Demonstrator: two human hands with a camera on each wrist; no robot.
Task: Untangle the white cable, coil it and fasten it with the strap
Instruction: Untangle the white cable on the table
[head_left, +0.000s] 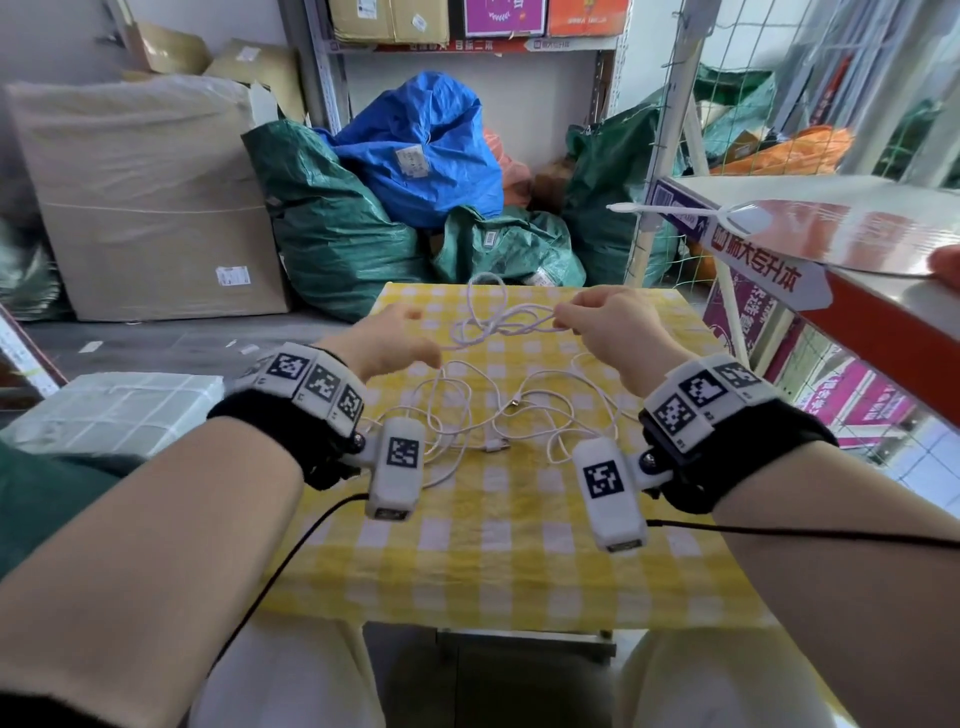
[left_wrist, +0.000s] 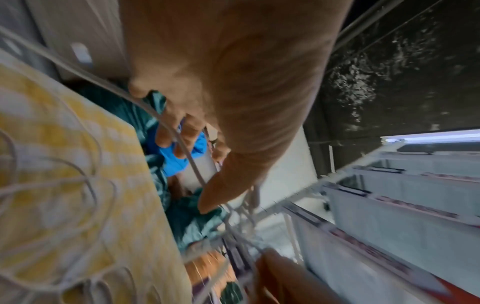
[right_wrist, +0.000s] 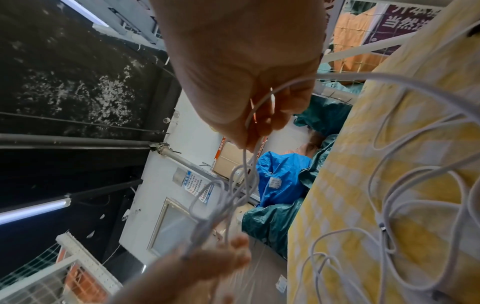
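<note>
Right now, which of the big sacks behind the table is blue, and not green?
The blue sack is the one on top of the heap, in the middle under the shelf. The green sacks lie lower, left and right of it.

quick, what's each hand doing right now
Left hand: pinching the white cable.
Right hand: pinching the same cable's tangled loops.
</note>
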